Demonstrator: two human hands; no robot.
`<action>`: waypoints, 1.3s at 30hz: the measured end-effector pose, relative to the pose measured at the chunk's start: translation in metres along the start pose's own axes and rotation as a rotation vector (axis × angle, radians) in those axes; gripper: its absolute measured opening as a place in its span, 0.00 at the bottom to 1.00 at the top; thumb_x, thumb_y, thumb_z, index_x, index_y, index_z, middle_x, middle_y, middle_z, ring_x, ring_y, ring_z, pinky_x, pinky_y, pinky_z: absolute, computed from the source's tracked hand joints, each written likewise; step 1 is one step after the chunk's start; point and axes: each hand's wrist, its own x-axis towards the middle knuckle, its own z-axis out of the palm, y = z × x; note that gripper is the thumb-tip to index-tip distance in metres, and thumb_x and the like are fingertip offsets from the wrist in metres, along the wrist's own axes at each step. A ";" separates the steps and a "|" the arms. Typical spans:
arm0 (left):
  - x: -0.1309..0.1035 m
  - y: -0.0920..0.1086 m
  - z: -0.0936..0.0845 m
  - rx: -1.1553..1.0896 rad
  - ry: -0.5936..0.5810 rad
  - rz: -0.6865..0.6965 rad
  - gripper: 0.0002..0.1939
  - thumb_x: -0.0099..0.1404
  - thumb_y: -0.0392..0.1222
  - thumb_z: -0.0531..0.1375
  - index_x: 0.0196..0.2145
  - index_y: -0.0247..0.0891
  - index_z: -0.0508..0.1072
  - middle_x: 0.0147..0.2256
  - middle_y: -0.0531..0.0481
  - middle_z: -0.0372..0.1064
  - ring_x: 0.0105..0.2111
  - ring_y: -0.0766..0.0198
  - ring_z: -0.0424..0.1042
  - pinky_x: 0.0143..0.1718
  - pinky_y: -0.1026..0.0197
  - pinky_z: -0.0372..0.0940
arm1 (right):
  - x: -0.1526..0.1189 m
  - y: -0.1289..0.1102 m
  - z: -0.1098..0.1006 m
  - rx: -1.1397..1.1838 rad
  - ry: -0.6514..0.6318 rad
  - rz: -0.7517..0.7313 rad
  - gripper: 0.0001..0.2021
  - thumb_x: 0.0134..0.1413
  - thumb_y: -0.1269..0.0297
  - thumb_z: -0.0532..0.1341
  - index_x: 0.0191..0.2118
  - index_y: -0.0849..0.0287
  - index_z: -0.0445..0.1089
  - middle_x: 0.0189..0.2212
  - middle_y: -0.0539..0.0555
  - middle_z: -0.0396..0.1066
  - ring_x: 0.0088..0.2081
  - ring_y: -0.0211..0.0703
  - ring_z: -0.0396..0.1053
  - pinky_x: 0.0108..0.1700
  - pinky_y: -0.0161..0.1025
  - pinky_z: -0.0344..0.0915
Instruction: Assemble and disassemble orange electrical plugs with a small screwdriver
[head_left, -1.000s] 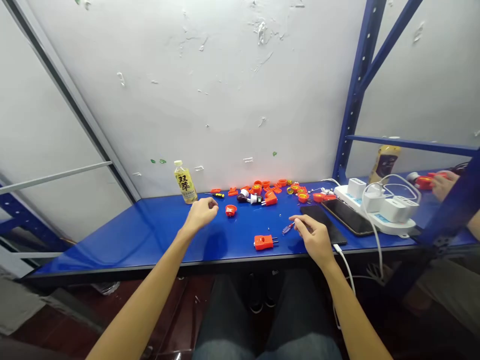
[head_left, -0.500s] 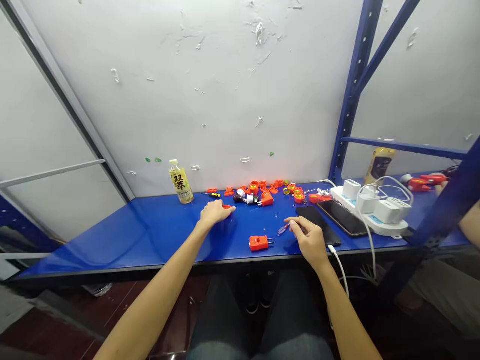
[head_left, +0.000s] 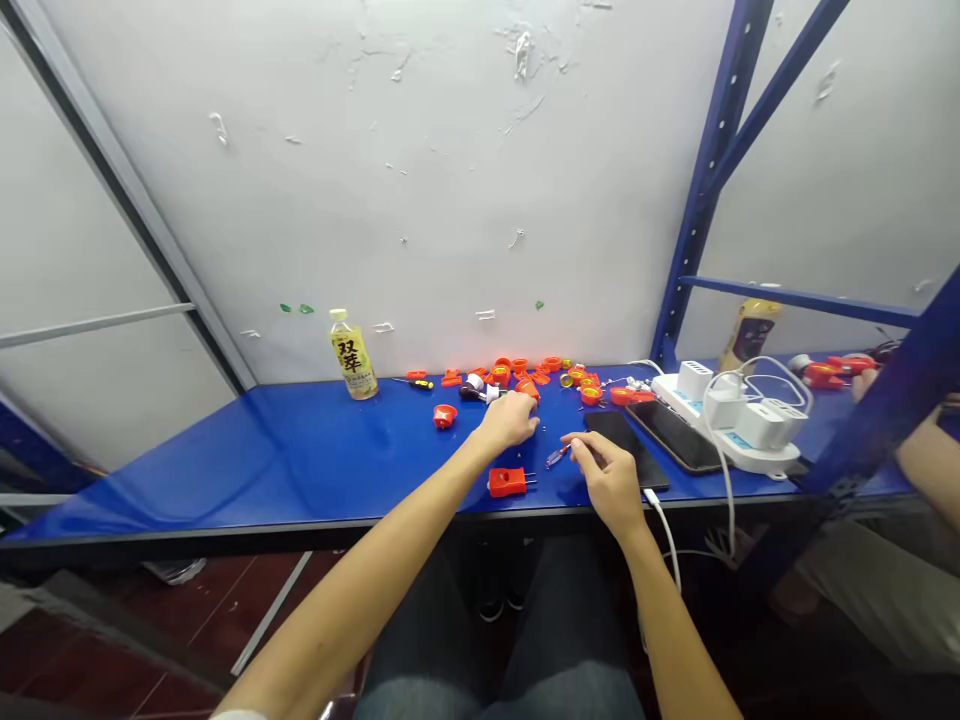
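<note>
My left hand (head_left: pixel 512 420) reaches over the near side of an orange plug piece (head_left: pixel 528 389), its thumb and fingers apart and curved. The hand partly hides that piece, and whether the fingertips touch it is unclear. A pinch of thumb and fingers in my right hand (head_left: pixel 606 468) holds a small screwdriver (head_left: pixel 556 457) with a clear purplish handle, low over the table. Between my forearms lies an orange plug housing (head_left: pixel 508 482) with two metal prongs pointing right. An orange round socket cup (head_left: pixel 444 416) stands alone to the left of my left hand.
Orange shells and sockets (head_left: pixel 577 378) are heaped along the wall. A yellow-black screwdriver (head_left: pixel 421 384) and a drink bottle (head_left: pixel 352 355) are at left. Two phones (head_left: pixel 679 436) and a white power strip (head_left: pixel 750 445) with cables lie right, beside a blue post (head_left: pixel 709 190). Another person's arm shows far right.
My left hand has let go of the orange socket cup, leaving it on the table, and moved right to the plug piece. My right hand keeps the screwdriver; the view shifted slightly.
</note>
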 end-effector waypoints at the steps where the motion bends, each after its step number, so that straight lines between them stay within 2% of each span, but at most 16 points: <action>1: 0.004 0.004 0.002 -0.011 -0.004 0.010 0.11 0.64 0.43 0.59 0.40 0.37 0.78 0.39 0.42 0.76 0.42 0.54 0.74 0.42 0.58 0.66 | 0.000 0.000 0.000 0.003 0.000 -0.004 0.13 0.59 0.56 0.58 0.36 0.57 0.77 0.29 0.52 0.73 0.30 0.41 0.69 0.31 0.36 0.63; 5: 0.012 0.015 0.008 -0.032 -0.022 0.042 0.10 0.63 0.41 0.59 0.36 0.35 0.79 0.36 0.40 0.76 0.38 0.53 0.74 0.39 0.57 0.67 | 0.002 0.001 -0.001 0.009 0.006 -0.032 0.13 0.59 0.58 0.58 0.36 0.58 0.77 0.28 0.52 0.73 0.29 0.40 0.68 0.32 0.36 0.63; 8: 0.012 0.018 0.011 -0.021 -0.032 0.053 0.08 0.61 0.35 0.59 0.35 0.35 0.78 0.36 0.40 0.76 0.38 0.54 0.74 0.38 0.57 0.66 | 0.002 0.001 -0.002 0.008 0.007 -0.031 0.13 0.59 0.58 0.58 0.36 0.58 0.78 0.28 0.52 0.73 0.29 0.40 0.68 0.32 0.36 0.63; 11: 0.012 0.018 0.013 -0.010 -0.044 0.070 0.09 0.60 0.31 0.57 0.33 0.36 0.78 0.35 0.41 0.75 0.38 0.55 0.74 0.38 0.58 0.66 | 0.002 0.001 -0.002 0.007 0.005 -0.037 0.13 0.59 0.58 0.57 0.37 0.58 0.78 0.28 0.52 0.73 0.30 0.41 0.68 0.32 0.36 0.63; 16: 0.006 0.011 0.008 0.007 -0.053 0.103 0.08 0.60 0.31 0.57 0.31 0.36 0.77 0.33 0.43 0.74 0.37 0.56 0.73 0.38 0.58 0.65 | 0.002 0.001 -0.001 0.008 0.016 -0.035 0.13 0.59 0.57 0.58 0.35 0.57 0.78 0.28 0.52 0.73 0.29 0.41 0.68 0.31 0.36 0.63; 23: -0.030 -0.028 -0.021 -0.022 -0.077 0.126 0.08 0.60 0.33 0.56 0.30 0.36 0.76 0.29 0.47 0.74 0.31 0.60 0.71 0.33 0.61 0.63 | 0.001 -0.001 -0.002 0.003 0.007 -0.013 0.14 0.59 0.56 0.57 0.36 0.58 0.77 0.31 0.53 0.74 0.31 0.42 0.70 0.33 0.36 0.64; 26: -0.054 -0.041 -0.031 -0.152 -0.101 0.148 0.07 0.60 0.35 0.56 0.30 0.36 0.75 0.29 0.49 0.74 0.29 0.63 0.71 0.31 0.63 0.61 | 0.000 -0.002 -0.003 -0.006 0.004 -0.005 0.13 0.59 0.57 0.57 0.36 0.57 0.77 0.31 0.53 0.75 0.32 0.42 0.70 0.34 0.37 0.64; 29: -0.077 -0.042 -0.038 -0.224 -0.130 0.187 0.07 0.62 0.37 0.56 0.32 0.37 0.75 0.30 0.51 0.75 0.30 0.65 0.71 0.31 0.65 0.61 | 0.000 -0.002 -0.003 -0.007 0.003 -0.001 0.14 0.59 0.56 0.57 0.36 0.58 0.77 0.31 0.53 0.75 0.32 0.42 0.70 0.34 0.37 0.65; 32: -0.091 -0.033 -0.041 -0.284 -0.152 0.225 0.08 0.63 0.38 0.56 0.33 0.37 0.75 0.30 0.51 0.75 0.30 0.65 0.71 0.32 0.65 0.61 | -0.001 -0.002 -0.003 -0.008 0.003 0.003 0.14 0.59 0.55 0.57 0.36 0.58 0.77 0.31 0.54 0.75 0.31 0.42 0.69 0.33 0.37 0.65; 39: -0.093 -0.024 -0.041 -0.267 -0.169 0.257 0.08 0.63 0.38 0.57 0.33 0.37 0.76 0.31 0.50 0.76 0.31 0.64 0.72 0.33 0.65 0.61 | -0.001 -0.002 -0.003 -0.026 0.001 -0.008 0.14 0.59 0.57 0.57 0.36 0.58 0.77 0.31 0.53 0.75 0.32 0.42 0.70 0.35 0.38 0.65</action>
